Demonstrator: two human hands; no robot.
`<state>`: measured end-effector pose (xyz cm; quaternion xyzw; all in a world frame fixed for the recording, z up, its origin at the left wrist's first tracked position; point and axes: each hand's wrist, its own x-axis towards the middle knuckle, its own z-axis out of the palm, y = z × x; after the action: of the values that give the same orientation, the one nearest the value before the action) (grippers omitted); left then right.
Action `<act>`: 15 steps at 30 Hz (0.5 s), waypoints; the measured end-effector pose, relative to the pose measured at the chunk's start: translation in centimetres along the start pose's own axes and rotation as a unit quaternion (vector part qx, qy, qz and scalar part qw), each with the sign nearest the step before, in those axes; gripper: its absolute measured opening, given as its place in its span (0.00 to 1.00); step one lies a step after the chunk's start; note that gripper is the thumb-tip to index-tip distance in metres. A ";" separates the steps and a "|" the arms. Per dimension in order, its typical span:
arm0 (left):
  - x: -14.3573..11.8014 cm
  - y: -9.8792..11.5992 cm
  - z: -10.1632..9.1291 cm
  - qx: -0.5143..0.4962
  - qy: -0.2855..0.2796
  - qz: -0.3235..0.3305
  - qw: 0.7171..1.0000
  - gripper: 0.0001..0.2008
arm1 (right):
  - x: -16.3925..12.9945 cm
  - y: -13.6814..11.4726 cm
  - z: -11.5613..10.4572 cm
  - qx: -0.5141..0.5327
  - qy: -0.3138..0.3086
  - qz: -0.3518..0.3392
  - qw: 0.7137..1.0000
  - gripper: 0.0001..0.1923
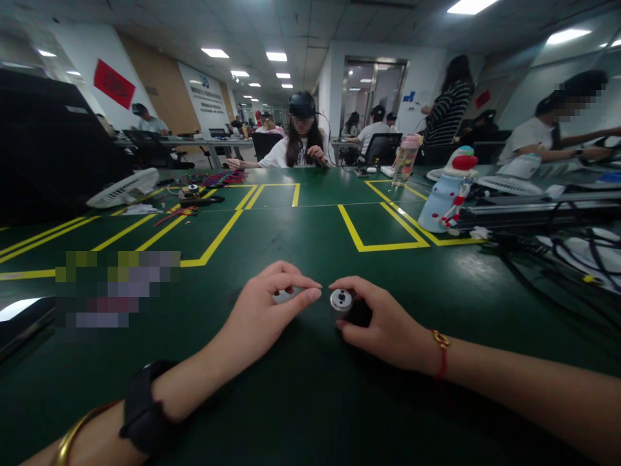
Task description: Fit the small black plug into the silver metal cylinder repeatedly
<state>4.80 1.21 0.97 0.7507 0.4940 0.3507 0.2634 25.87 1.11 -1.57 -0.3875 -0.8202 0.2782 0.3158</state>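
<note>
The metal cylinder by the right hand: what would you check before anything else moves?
1. Right hand curled about the metal cylinder: ok.
2. Grip on it firm: cannot tell.
3. Its top face in plain sight: ok.
4. Left hand apart from the cylinder: ok.
5. Nothing tiny pinched in the left hand: cannot tell.
6. Blue bottle apart from both hands: ok.

We see bare, shiny metal on the cylinder (340,307). The table (286,395) is smooth, with a soft sheen, and its yellow tape (395,247) looks smooth too. Near left, we find polished gold-coloured metal on the bangle (72,440) and matt black on the watch (142,408); near right, the bracelet (442,357) pairs red cord with shiny gold-coloured metal. Far right, the blue bottle (435,202) looks like smooth plastic, as does the white fan (121,188) at far left.
</note>
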 end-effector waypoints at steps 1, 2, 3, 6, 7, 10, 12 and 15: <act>0.0 -0.4 0.1 0.006 -0.025 -0.006 1.000 0.10 | 0.0 0.1 0.0 -0.002 0.002 0.001 1.000 0.22; -0.1 -0.8 0.3 0.016 -0.051 -0.007 0.999 0.10 | 0.0 0.1 0.0 -0.003 0.003 0.001 1.000 0.21; -0.1 -1.2 0.5 0.029 -0.073 -0.003 0.997 0.09 | 0.0 0.2 -0.1 -0.005 0.004 0.001 1.000 0.21; -0.2 -2.0 1.4 0.087 -0.100 0.025 0.991 0.08 | -0.1 0.2 0.0 -0.014 0.005 0.005 1.000 0.21; -0.2 -2.2 1.6 0.104 -0.102 0.031 0.989 0.07 | -0.1 0.1 0.1 -0.016 0.003 0.006 1.000 0.21; -0.2 -2.1 1.7 0.109 -0.108 0.033 0.988 0.08 | -0.3 -0.1 0.2 -0.017 -0.001 0.004 1.000 0.21; -0.1 -2.0 1.1 0.077 -0.110 0.023 0.991 0.10 | -0.1 -0.2 -0.2 -0.029 0.005 0.007 1.000 0.20; 0.3 -2.2 -0.6 0.035 -0.078 -0.016 0.996 0.14 | 0.8 0.8 -3.0 -0.099 0.041 0.052 0.993 0.17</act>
<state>3.19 2.28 -0.19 0.7762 0.4962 0.2696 0.2804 28.00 2.80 0.04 -0.4696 -0.8090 0.1957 0.2944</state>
